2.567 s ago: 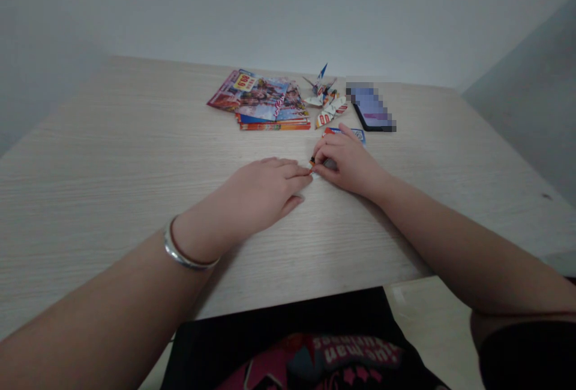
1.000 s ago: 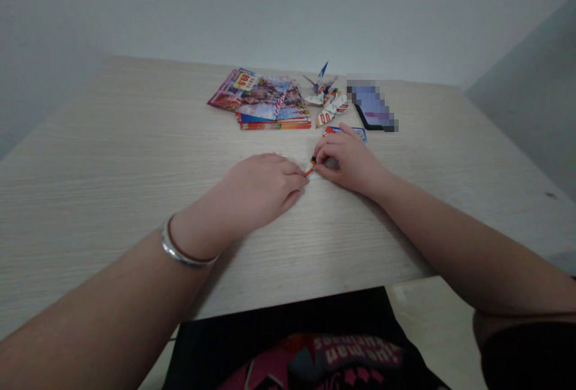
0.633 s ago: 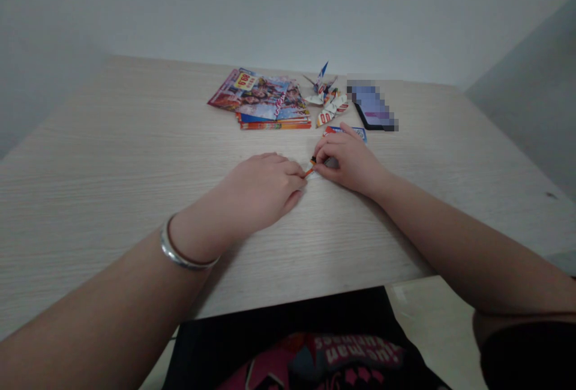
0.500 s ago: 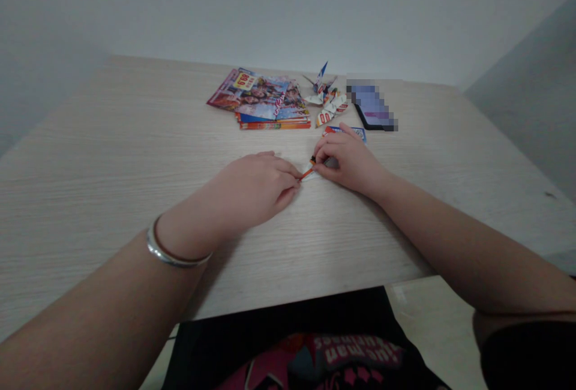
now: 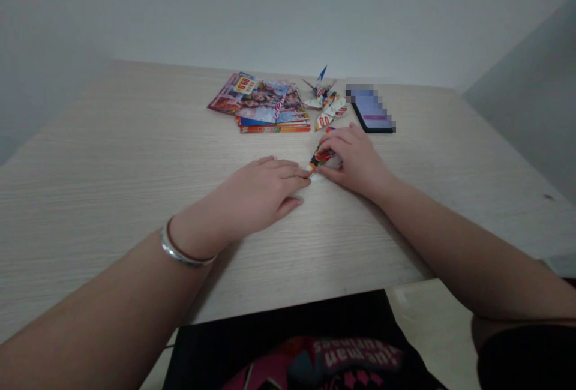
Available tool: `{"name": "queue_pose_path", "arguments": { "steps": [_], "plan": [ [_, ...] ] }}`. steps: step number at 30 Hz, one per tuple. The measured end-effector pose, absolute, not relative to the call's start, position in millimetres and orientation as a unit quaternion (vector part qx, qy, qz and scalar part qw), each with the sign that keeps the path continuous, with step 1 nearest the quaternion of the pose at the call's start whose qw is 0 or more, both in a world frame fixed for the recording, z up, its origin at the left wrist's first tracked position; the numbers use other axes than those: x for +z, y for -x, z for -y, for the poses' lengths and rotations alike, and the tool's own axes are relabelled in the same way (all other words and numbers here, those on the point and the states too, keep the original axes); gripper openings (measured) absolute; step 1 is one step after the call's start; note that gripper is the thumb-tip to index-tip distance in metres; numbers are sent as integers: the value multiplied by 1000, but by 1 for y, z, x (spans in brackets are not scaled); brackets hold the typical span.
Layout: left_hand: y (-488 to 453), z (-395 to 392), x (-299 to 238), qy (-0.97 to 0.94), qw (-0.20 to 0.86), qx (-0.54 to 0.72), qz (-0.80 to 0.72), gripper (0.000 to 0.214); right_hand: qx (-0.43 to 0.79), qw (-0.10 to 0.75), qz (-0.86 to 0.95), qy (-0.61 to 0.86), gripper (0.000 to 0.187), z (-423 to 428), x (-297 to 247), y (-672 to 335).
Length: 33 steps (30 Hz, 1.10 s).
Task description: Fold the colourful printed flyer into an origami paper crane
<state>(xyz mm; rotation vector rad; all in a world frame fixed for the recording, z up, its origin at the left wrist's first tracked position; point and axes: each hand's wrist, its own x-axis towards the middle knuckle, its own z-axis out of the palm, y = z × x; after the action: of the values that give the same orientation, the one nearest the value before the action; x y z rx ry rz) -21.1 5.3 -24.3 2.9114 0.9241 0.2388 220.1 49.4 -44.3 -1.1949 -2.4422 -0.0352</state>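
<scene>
A small piece of colourful printed paper, partly folded with white showing at its lower edge, lies on the table between my hands. My right hand pinches it between thumb and fingers from the right and hides part of it. My left hand, with a silver bangle on its wrist, lies palm down with fingers stretched out. Its fingertips touch the paper's left corner and rest on the table.
A stack of printed leaflets lies at the back of the pale wooden table. Beside it are a folded paper crane and another folded paper piece. A phone lies to their right.
My left hand has moved slightly right, its fingertips now at the paper's corner. More of the paper's printed face shows under my right hand, where a narrow orange edge showed before.
</scene>
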Motion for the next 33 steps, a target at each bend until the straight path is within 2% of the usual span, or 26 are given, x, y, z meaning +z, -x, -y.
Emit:
{"name": "queue_pose_path", "arguments": {
  "steps": [4,9,16,19,22,33],
  "plan": [
    [14,1,-18,-945,22,64,-319,34,-65,216,825,518,48,-50,-39,-223],
    [6,5,-15,-940,11,55,-335,44,-22,217,805,552,53,-54,-40,-220],
    [5,5,-18,-938,44,55,-340,44,33,310,803,509,38,-58,-47,-228],
    [6,4,-22,-943,38,73,-323,48,42,318,806,498,22,-58,-47,-233],
    [6,3,-24,-943,39,72,-321,51,62,308,815,488,14,-58,-47,-236],
    [5,4,-26,-943,21,70,-325,56,103,299,796,517,15,-60,-47,-238]
  ]
}}
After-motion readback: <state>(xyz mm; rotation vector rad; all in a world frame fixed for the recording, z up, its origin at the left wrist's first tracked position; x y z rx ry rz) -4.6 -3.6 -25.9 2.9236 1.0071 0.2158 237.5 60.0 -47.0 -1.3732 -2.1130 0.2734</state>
